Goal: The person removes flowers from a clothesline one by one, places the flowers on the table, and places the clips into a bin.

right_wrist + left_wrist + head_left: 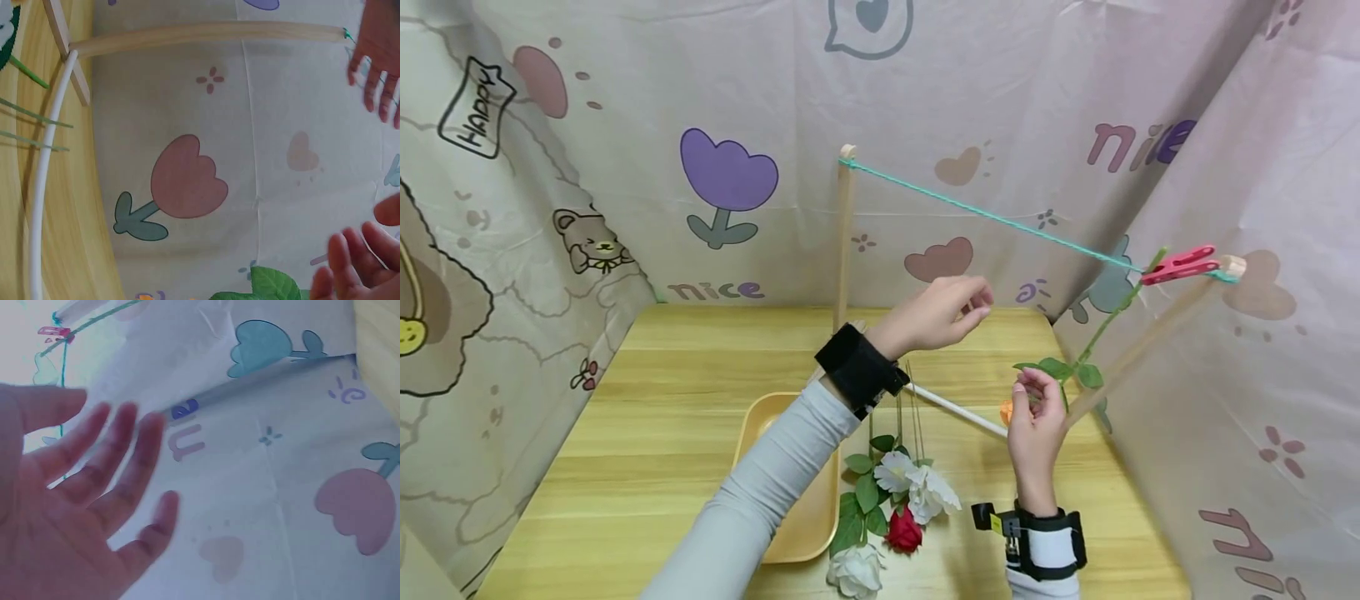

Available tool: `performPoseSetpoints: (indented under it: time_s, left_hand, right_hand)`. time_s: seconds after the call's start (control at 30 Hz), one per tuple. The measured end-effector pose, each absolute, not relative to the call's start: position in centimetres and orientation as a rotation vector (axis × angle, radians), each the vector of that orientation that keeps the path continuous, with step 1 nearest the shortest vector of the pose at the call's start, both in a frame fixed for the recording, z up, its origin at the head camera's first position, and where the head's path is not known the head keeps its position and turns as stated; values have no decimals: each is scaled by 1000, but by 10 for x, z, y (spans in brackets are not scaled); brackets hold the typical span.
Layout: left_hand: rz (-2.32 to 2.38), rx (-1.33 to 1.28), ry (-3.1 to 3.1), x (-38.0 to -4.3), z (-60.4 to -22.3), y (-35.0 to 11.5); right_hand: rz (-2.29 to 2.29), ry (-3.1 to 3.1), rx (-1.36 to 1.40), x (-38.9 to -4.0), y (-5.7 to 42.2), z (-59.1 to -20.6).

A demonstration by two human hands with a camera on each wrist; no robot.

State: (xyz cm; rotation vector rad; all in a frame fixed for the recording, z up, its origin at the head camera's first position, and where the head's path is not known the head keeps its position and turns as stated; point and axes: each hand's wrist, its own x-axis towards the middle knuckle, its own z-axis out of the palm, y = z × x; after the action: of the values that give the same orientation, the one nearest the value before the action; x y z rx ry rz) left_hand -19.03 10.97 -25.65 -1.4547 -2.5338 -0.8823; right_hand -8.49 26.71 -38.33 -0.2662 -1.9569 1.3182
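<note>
A pink clothespin point(1180, 265) grips a green flower stem point(1108, 325) at the right end of a teal string point(985, 211). The stem slants downward, with leaves point(1056, 368) low on it and an orange bloom point(1005, 412) partly hidden behind my right hand point(1037, 421). That hand is raised beside the leaves, fingers loosely bent; the right wrist view shows nothing in its fingers point(340, 256). Over the middle of the table, under the string, my left hand point(936, 312) hangs in the air. Its fingers point(134, 462) are spread and relaxed, holding nothing.
Wooden posts point(844, 242) carry the string, joined low down by a white rod point(958, 408). A yellow tray point(805, 525) lies partly under my left arm. Beside it are white flowers point(856, 571) and a red rose point(904, 531). Printed cloth point(1030, 75) hangs behind the table.
</note>
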Motion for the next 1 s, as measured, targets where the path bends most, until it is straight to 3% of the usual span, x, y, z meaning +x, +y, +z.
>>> performPoseSetpoints:
  time_s: [0.5, 1.0]
  left_hand:
    - [-827, -1459, -2298, -185, -200, 151]
    - [-883, -1510, -2299, -180, -175, 196]
  right_hand:
    - [1224, -1717, -546, -108, 299, -380]
    - [1231, -1792, -450, -118, 305, -364]
